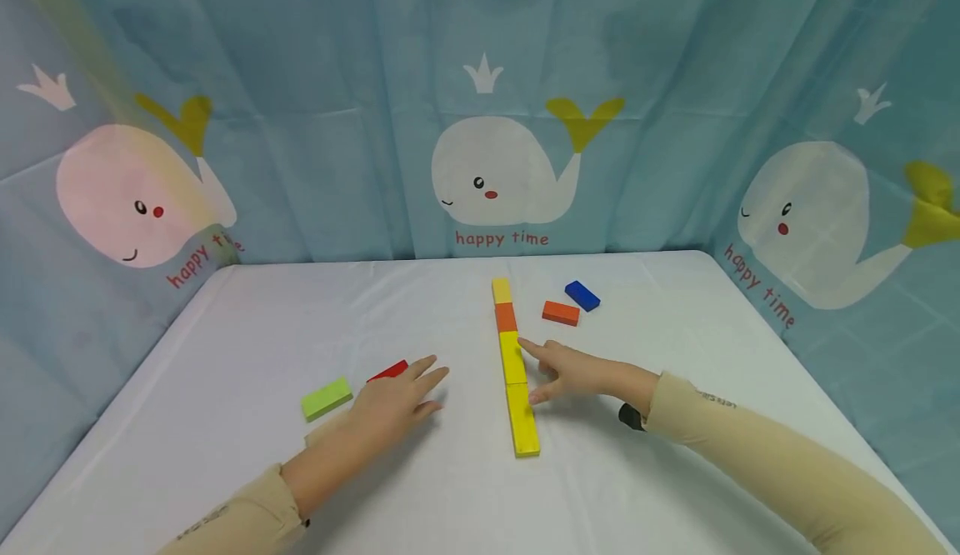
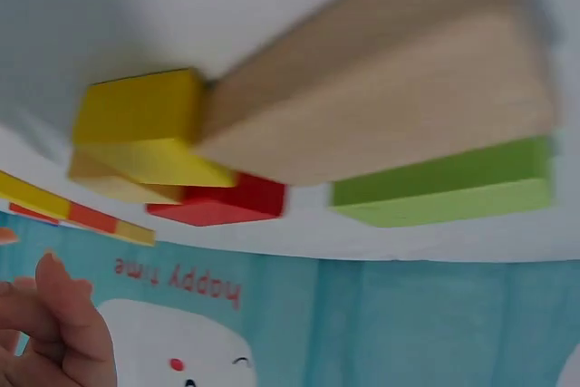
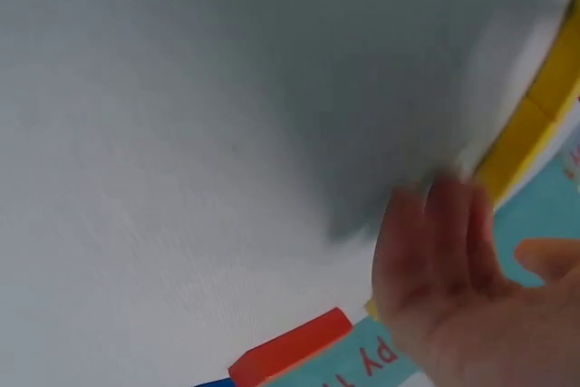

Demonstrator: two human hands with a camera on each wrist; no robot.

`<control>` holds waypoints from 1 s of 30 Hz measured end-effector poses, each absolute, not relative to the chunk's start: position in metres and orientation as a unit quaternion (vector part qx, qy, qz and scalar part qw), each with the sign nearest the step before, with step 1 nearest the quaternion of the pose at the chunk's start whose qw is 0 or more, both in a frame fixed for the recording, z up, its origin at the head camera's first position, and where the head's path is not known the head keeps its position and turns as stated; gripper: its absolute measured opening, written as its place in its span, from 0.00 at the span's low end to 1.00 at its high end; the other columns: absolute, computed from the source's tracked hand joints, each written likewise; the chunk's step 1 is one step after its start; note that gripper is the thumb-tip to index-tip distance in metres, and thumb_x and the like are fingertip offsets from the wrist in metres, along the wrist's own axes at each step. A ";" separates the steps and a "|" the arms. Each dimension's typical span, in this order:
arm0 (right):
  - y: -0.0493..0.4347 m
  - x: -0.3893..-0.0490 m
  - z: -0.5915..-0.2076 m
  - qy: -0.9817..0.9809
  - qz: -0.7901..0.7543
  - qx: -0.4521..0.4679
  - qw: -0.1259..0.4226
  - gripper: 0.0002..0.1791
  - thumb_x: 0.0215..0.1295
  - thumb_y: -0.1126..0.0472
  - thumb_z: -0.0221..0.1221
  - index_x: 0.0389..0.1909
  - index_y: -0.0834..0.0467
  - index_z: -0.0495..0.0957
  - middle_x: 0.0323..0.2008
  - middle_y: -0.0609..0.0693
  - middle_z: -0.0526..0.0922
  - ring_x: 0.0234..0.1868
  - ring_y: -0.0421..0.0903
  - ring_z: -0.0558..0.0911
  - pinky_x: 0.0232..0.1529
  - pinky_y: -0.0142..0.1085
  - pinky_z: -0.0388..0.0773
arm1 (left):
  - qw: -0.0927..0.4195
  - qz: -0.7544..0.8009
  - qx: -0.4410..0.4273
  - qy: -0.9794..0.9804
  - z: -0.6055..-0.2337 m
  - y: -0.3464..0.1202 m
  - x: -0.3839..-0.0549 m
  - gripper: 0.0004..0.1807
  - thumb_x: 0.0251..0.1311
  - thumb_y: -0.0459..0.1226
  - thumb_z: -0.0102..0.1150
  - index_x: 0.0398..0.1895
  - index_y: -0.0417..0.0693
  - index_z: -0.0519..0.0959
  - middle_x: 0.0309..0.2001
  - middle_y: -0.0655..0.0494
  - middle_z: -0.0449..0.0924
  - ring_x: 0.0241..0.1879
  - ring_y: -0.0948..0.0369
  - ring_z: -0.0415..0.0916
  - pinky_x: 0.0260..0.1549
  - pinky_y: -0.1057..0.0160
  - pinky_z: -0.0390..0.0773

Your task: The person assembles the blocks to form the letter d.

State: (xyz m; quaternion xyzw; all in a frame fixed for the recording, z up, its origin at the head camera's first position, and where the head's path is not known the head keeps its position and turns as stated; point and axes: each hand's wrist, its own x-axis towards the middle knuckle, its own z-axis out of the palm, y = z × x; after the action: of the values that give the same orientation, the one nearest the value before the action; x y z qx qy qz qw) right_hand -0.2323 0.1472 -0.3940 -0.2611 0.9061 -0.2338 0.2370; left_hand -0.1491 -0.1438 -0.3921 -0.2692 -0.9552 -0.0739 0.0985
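Observation:
On the white table, a straight row runs away from the person: two yellow blocks (image 1: 522, 422), an orange block (image 1: 506, 317) and a paler yellow block (image 1: 502, 291) at its far end. My right hand (image 1: 573, 372) is at the row's right side, index fingertip and thumb tip right at the edges of the yellow blocks. To the left, my left hand (image 1: 393, 401) hovers with loosely spread fingers and holds nothing. It partly covers a red block (image 1: 387, 371). Near it, the left wrist view shows a plain wooden block (image 2: 390, 88) and another yellow block (image 2: 136, 120).
A light green block (image 1: 326, 399) lies left of the left hand. Beyond the right hand are a loose orange-red block (image 1: 561, 313) and a blue block (image 1: 582, 296). A teal curtain (image 1: 337, 188) with whale prints surrounds the table's back and sides.

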 end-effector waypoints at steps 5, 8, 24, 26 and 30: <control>0.148 -0.222 -0.397 0.911 -0.184 -0.311 0.197 0.51 0.56 0.40 0.66 0.76 0.53 0.53 0.74 0.56 0.53 0.70 0.58 0.57 0.66 0.55 0.60 | 0.181 -0.089 -0.282 -0.938 -0.401 -0.173 -0.150 0.23 0.51 0.38 0.73 0.53 0.47 0.81 0.54 0.46 0.79 0.14 0.60 0.72 0.11 0.68 0.60; 0.149 -0.220 -0.398 0.906 -0.175 -0.325 0.207 0.49 0.59 0.40 0.63 0.76 0.51 0.52 0.77 0.50 0.43 0.75 0.58 0.48 0.68 0.58 0.54 | 0.162 -0.091 -0.259 -0.948 -0.402 -0.187 -0.151 0.22 0.53 0.38 0.71 0.53 0.49 0.81 0.55 0.47 0.79 0.10 0.61 0.67 0.12 0.68 0.64; 0.146 -0.219 -0.409 0.901 -0.155 -0.325 0.242 0.44 0.61 0.39 0.61 0.75 0.45 0.56 0.77 0.44 0.44 0.76 0.60 0.42 0.61 0.73 0.42 | 0.048 -0.056 -0.237 -0.969 -0.412 -0.230 -0.167 0.22 0.60 0.42 0.65 0.57 0.48 0.80 0.56 0.44 0.78 0.41 0.51 0.83 0.33 0.58 0.82; 0.146 -0.218 -0.408 0.900 -0.156 -0.326 0.244 0.44 0.61 0.39 0.61 0.75 0.46 0.56 0.77 0.44 0.45 0.75 0.60 0.42 0.61 0.73 0.42 | 0.035 -0.062 -0.235 -0.969 -0.412 -0.230 -0.169 0.22 0.60 0.43 0.64 0.57 0.48 0.80 0.56 0.43 0.79 0.46 0.49 0.82 0.37 0.54 0.82; 0.146 -0.218 -0.406 0.901 -0.151 -0.324 0.244 0.44 0.61 0.39 0.61 0.75 0.45 0.56 0.77 0.44 0.44 0.76 0.60 0.42 0.62 0.73 0.42 | 0.006 -0.070 -0.227 -0.971 -0.410 -0.228 -0.172 0.23 0.60 0.45 0.64 0.58 0.49 0.79 0.56 0.45 0.79 0.50 0.47 0.80 0.40 0.51 0.81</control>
State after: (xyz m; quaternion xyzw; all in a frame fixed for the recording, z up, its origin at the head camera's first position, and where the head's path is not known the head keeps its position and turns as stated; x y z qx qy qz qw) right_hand -0.2179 0.1456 -0.4062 -0.3243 0.9015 -0.1507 0.2439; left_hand -0.1718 -0.2279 -0.4103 -0.2267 -0.9714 -0.0702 0.0056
